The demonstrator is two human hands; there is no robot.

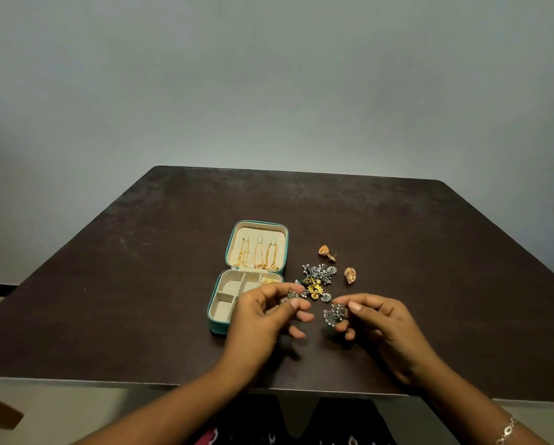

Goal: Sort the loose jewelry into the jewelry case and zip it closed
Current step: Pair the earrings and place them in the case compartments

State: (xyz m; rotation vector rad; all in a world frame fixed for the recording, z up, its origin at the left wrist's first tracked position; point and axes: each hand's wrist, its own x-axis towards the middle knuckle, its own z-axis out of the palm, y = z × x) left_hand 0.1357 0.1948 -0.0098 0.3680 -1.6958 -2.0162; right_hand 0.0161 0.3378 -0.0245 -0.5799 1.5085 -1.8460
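A teal jewelry case point(218, 326) lies open on the dark table point(141, 268). Gold chains point(258, 256) hang in its lid, and a gold piece point(270, 281) sits in a back compartment of the cream tray. Right of the case lies a pile of loose silver and gold jewelry point(319, 279), with two gold earrings point(325, 252) point(350, 275) beyond it. My left hand point(263, 319) pinches a small silver earring point(292, 295) over the case's right edge. My right hand point(381, 326) pinches a silver fan-shaped earring point(333, 314) just above the table.
The table's near edge point(173, 382) runs just below my wrists. A grey wall point(269, 91) stands behind the table. A bracelet point(506, 430) is on my right wrist.
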